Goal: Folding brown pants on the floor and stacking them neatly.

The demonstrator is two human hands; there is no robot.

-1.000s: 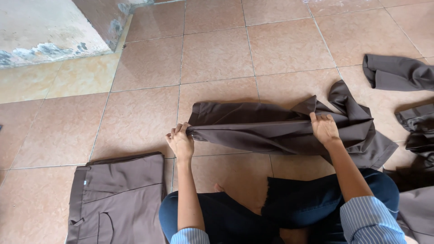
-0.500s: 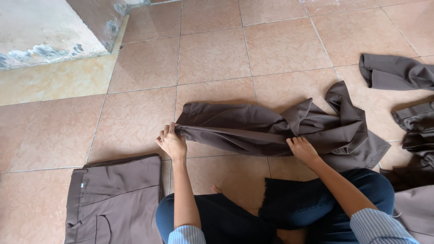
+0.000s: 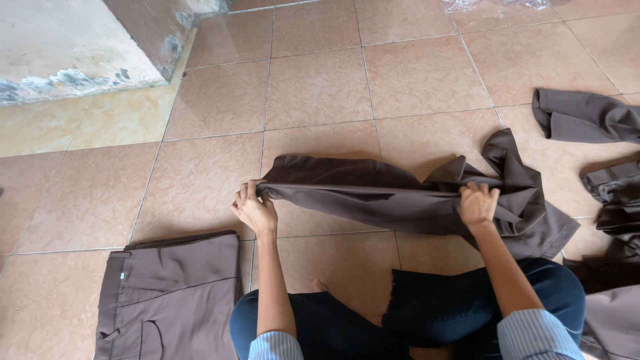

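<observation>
On the tan tiled floor [image 3: 320, 87], the left hand [image 3: 255, 210] and right hand [image 3: 477, 204] each clenched the brown fabric garment [image 3: 373, 193], stretched between both grips.

Home/garment workrm: tiled floor [image 3: 320, 80], trousers [image 3: 167, 293]

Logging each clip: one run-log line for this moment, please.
left hand: grips brown garment end | right hand: grips its bunched middle | folded trousers: on tiled floor

Folded trousers [image 3: 170, 297] lie left of the held garment [image 3: 400, 197].
</observation>
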